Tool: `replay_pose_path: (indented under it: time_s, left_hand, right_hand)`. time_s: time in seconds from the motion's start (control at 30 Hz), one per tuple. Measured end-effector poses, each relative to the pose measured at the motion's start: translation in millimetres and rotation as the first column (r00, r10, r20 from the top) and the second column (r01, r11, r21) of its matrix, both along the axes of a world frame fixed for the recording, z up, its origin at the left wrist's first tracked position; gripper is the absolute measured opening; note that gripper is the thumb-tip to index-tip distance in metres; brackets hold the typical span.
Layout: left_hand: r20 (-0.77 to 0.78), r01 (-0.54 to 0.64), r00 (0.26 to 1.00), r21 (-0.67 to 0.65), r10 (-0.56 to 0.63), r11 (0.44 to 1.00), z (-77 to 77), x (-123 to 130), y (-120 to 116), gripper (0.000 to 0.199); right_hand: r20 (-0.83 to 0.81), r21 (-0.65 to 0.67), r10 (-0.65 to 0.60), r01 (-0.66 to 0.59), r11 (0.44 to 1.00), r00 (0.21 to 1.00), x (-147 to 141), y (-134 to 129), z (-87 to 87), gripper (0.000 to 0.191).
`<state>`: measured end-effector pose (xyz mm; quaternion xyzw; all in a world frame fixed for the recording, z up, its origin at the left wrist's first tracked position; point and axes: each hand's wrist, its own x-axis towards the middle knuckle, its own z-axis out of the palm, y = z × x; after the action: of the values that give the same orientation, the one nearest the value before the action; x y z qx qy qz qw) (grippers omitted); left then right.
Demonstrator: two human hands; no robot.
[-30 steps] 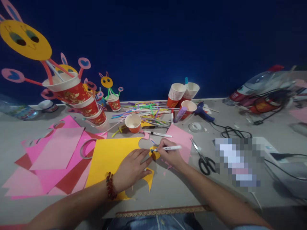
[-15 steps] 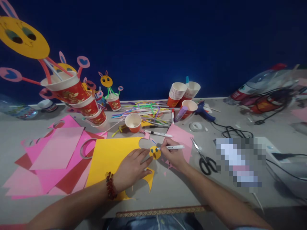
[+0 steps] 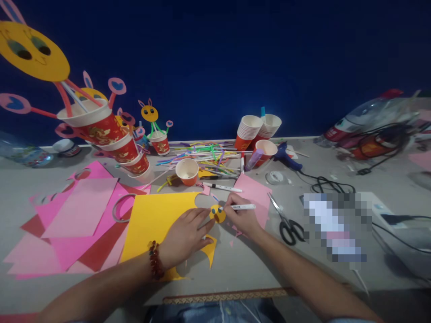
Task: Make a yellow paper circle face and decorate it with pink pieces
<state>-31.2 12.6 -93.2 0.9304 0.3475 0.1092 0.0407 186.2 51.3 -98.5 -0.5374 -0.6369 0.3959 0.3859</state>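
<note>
Shifted rightward across the yellow disc (image 3: 221, 217) since a second ago, the white marker (image 3: 245, 207) is gripped by the right hand (image 3: 241, 216); the disc's edge is touched by the left hand (image 3: 184, 234), laid flat and unclenched.

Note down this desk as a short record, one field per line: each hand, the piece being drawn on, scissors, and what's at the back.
Left hand: lies across the yellow sheet, fingers at the disc's edge
Right hand: holds a white marker, tip at the disc
Piece: small yellow disc with two dark eye marks
Scissors: on the table, right of the right hand
Back: coloured sticks, stacked cups
</note>
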Motion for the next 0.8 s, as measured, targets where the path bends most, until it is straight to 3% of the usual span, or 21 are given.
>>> replay_pose_path:
  time_s: [0.8]
  left_hand:
    - [-0.004,-0.007,1.000,-0.009,0.007,1.000,4.2,0.9,-0.7,0.046]
  right_hand:
    - [-0.011,0.035,0.007,-0.007,0.999,1.000,1.8,1.0,-2.3,0.016]
